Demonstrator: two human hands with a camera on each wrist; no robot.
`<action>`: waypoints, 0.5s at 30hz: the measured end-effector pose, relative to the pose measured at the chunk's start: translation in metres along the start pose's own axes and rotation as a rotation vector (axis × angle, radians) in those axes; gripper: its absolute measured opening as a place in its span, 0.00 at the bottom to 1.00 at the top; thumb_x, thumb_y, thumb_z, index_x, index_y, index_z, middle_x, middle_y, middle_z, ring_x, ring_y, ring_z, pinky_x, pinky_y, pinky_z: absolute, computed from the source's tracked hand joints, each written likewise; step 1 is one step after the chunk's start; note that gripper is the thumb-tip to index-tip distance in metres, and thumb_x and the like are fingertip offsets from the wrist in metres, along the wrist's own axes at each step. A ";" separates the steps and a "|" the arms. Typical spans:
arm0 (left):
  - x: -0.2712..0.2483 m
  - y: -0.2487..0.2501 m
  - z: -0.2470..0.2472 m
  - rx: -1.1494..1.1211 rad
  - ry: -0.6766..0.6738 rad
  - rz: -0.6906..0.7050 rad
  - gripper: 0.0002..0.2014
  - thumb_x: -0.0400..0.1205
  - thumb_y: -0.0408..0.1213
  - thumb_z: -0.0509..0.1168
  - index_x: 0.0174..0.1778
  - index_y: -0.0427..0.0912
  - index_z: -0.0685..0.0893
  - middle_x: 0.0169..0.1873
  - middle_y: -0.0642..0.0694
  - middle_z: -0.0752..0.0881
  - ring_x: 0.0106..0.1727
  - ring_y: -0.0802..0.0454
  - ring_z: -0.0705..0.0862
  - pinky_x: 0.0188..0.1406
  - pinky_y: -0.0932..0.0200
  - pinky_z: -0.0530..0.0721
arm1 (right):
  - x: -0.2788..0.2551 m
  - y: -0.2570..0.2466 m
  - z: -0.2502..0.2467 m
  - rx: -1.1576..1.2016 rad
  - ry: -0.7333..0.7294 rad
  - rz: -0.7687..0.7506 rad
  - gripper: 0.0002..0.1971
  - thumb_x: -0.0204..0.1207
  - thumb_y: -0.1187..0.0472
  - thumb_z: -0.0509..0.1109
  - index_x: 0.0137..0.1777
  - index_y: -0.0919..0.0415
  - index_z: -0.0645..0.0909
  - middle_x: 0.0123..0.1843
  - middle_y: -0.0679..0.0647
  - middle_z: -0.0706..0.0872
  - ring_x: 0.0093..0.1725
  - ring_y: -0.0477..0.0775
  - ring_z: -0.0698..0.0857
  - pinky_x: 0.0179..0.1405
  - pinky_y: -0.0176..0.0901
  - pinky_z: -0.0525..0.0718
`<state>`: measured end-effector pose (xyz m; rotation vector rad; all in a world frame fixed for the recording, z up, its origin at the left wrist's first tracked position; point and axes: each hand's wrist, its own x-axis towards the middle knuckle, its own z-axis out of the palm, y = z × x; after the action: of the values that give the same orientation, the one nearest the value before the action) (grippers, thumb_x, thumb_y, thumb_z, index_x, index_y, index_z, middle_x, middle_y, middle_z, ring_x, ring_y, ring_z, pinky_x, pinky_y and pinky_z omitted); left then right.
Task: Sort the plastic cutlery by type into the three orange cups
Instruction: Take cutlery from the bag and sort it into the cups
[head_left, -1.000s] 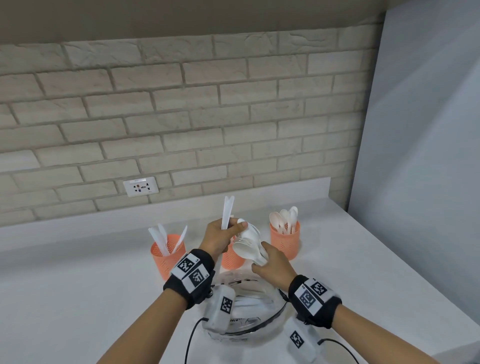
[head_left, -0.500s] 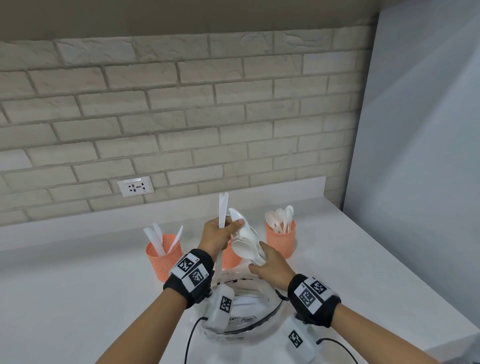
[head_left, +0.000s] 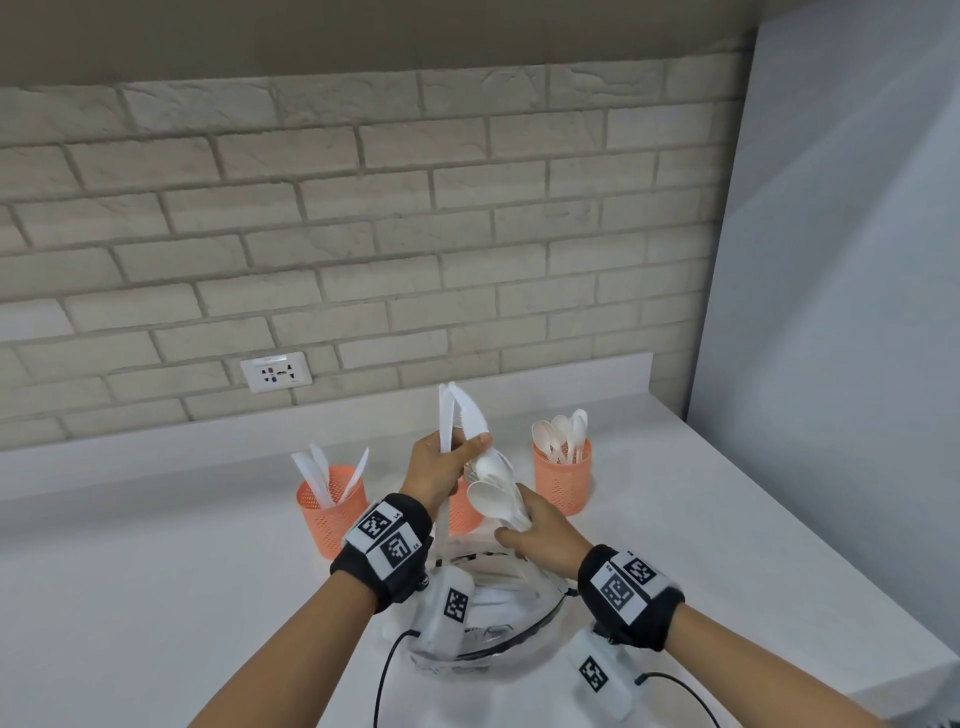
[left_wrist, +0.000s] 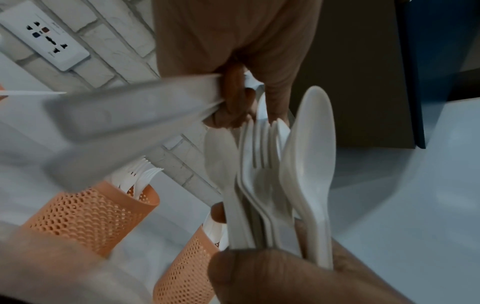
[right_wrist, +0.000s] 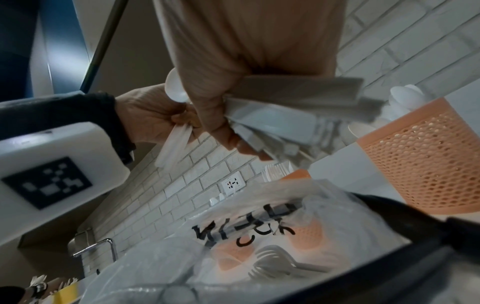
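Over the bowl, my left hand (head_left: 464, 451) grips two white plastic knives (head_left: 451, 415) that point upward, one fanned out to the right. The knife handles (left_wrist: 135, 115) are blurred in the left wrist view. My right hand (head_left: 515, 531) grips a bundle of spoons and forks (head_left: 493, 501) by the handles, heads up (left_wrist: 272, 181). The left hand's thumb rests against this bundle. Three orange mesh cups stand behind: the left cup (head_left: 331, 514) holds knives, the middle cup (head_left: 462, 514) is partly hidden and holds forks (left_wrist: 140, 174), and the right cup (head_left: 562, 480) holds spoons.
A clear bowl (head_left: 493, 660) lined with a plastic bag (right_wrist: 246, 232) sits under my wrists with forks inside. The white counter ends in a brick wall with a socket (head_left: 276, 370) behind and a grey panel (head_left: 831, 312) on the right. A tap (right_wrist: 96, 246) shows far left.
A second knife now fans out to the right above my left hand, where the knives stood together before. The spoon bundle in the right hand sits a little lower.
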<state>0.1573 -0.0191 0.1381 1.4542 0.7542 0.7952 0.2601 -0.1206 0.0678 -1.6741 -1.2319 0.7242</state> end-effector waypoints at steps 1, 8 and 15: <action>0.000 0.001 0.000 -0.005 0.009 0.005 0.18 0.76 0.35 0.72 0.25 0.42 0.70 0.13 0.54 0.71 0.13 0.60 0.66 0.13 0.69 0.66 | 0.000 -0.001 -0.001 -0.001 -0.009 -0.001 0.21 0.72 0.65 0.67 0.66 0.60 0.71 0.42 0.48 0.80 0.36 0.47 0.80 0.38 0.42 0.81; 0.008 0.015 -0.007 -0.072 0.128 0.070 0.14 0.84 0.40 0.60 0.54 0.32 0.79 0.34 0.45 0.86 0.15 0.65 0.73 0.13 0.71 0.69 | -0.006 -0.007 -0.002 0.033 -0.107 0.042 0.18 0.74 0.68 0.67 0.63 0.58 0.71 0.40 0.48 0.79 0.30 0.44 0.78 0.30 0.32 0.78; 0.022 0.022 -0.032 -0.172 0.425 0.140 0.10 0.87 0.41 0.54 0.53 0.38 0.74 0.32 0.45 0.84 0.13 0.66 0.74 0.14 0.73 0.69 | -0.011 -0.009 -0.003 0.066 -0.177 0.087 0.15 0.75 0.69 0.67 0.61 0.60 0.71 0.38 0.50 0.77 0.23 0.39 0.77 0.28 0.32 0.78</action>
<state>0.1429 0.0163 0.1615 1.2050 0.8818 1.2706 0.2556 -0.1315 0.0763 -1.6454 -1.2484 0.9741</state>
